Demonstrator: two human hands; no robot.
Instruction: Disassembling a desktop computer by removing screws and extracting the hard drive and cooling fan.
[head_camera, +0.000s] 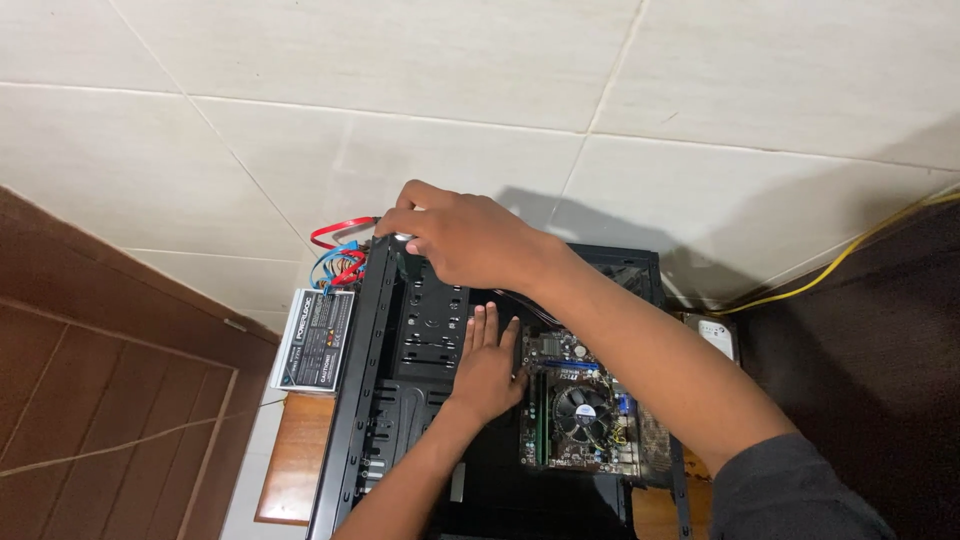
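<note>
Black PC case (355, 400), L hand (487, 365) inside, R hand (455, 232) atop

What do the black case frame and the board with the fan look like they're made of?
Case frame: looks like thin sheet metal painted matte black, with punched slots and folded edges. Circuit board: dark laminate carrying small parts, with what looks like a black plastic fan. The left hand lies flat beside it.

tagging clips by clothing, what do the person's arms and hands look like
Both hands are bare, with no gloves, rings or watch showing. The left hand and its forearm are uncovered. The right hand and its forearm are also bare, up to a dark grey sleeve at the upper arm.
</note>
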